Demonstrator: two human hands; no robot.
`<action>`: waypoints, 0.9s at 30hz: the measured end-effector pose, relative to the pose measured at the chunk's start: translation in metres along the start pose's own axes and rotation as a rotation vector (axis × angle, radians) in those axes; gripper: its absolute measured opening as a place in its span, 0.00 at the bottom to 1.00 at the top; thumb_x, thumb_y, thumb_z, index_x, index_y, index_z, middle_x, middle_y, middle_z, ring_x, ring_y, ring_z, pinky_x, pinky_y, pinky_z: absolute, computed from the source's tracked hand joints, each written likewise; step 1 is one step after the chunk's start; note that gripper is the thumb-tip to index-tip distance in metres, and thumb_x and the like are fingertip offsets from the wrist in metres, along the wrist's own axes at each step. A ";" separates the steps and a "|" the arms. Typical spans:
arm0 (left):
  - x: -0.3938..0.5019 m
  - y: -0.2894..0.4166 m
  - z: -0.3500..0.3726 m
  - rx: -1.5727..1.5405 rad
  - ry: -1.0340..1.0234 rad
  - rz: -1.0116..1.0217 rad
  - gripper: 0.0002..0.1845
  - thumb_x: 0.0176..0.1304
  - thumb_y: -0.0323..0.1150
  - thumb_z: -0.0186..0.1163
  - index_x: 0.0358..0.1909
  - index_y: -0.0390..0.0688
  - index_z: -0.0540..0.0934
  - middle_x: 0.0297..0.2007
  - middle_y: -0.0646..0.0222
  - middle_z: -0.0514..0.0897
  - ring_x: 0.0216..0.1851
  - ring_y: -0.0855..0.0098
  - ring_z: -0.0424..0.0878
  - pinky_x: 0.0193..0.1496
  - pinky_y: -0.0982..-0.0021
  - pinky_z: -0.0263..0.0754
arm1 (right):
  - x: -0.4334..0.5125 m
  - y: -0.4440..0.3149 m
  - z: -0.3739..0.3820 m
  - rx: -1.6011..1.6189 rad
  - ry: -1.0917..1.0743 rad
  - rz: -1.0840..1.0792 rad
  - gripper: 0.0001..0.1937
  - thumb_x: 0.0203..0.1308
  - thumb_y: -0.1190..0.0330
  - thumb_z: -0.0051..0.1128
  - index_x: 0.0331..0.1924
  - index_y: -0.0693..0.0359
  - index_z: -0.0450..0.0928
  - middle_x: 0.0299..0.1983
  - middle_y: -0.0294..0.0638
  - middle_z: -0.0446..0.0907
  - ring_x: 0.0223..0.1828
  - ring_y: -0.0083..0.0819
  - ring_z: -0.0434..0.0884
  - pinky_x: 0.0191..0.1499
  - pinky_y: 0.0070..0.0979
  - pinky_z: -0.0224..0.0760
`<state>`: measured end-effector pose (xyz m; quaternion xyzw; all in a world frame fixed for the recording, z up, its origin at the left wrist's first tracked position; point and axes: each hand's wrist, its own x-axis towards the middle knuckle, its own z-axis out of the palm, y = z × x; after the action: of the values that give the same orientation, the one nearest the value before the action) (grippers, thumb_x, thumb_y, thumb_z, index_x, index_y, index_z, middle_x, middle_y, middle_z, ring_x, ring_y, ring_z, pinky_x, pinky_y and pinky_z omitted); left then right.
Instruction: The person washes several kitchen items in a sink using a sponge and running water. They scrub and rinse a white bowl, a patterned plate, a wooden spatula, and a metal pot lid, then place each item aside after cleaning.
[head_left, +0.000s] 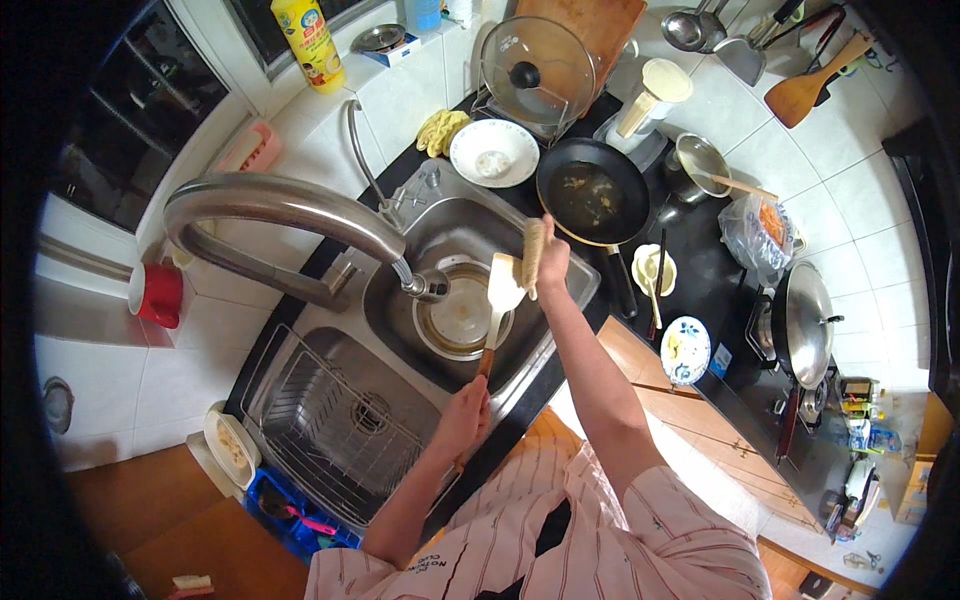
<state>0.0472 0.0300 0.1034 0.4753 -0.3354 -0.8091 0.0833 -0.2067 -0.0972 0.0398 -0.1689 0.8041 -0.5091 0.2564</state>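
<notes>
My left hand (466, 416) grips the wooden handle of a white-bladed spatula (505, 283), blade up over the sink basin. At the basin's right side, my right hand (553, 259) holds a tan scrubbing pad or loofah (533, 259) beside the spatula blade. Below them a round metal pan or basin (463, 319) with some liquid lies in the sink (382, 300), under the faucet's spray head (429, 286). A black frying pan (593, 192) with food residue rests on the counter, right of the sink's far edge. Next to it stands a white bowl (495, 153).
A curved faucet (285, 206) arches over the sink from the left. A wire rack (337, 442) spans the second basin. Right of the sink are a small bowl with chopsticks (654, 271), a patterned plate (685, 350), a steel pot (699, 169) and a lidded wok (806, 324).
</notes>
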 end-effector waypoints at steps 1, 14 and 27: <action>-0.001 0.003 0.001 -0.073 -0.044 -0.068 0.24 0.66 0.61 0.44 0.23 0.52 0.64 0.13 0.82 0.58 0.10 0.85 0.52 0.11 0.81 0.47 | 0.005 0.012 0.004 0.347 -0.083 0.183 0.29 0.67 0.48 0.40 0.33 0.69 0.81 0.25 0.44 0.81 0.28 0.38 0.80 0.36 0.38 0.70; 0.014 0.016 -0.013 -0.581 -0.603 -0.407 0.33 0.61 0.70 0.39 0.14 0.52 0.57 0.09 0.81 0.53 0.06 0.86 0.47 0.06 0.83 0.42 | -0.076 -0.024 -0.012 0.560 -0.561 0.037 0.32 0.68 0.41 0.26 0.44 0.61 0.77 0.37 0.36 0.75 0.39 0.26 0.74 0.45 0.24 0.67; -0.003 0.009 -0.036 -0.683 -0.864 -0.536 0.32 0.61 0.68 0.39 0.16 0.51 0.58 0.09 0.82 0.54 0.06 0.87 0.48 0.06 0.84 0.41 | -0.065 -0.017 -0.017 0.330 -0.401 0.006 0.31 0.66 0.44 0.40 0.21 0.64 0.77 0.19 0.38 0.78 0.21 0.24 0.76 0.26 0.22 0.67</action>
<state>0.0765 0.0078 0.0993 0.1185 0.0707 -0.9832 -0.1193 -0.1639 -0.0576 0.0763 -0.2199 0.6436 -0.5891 0.4362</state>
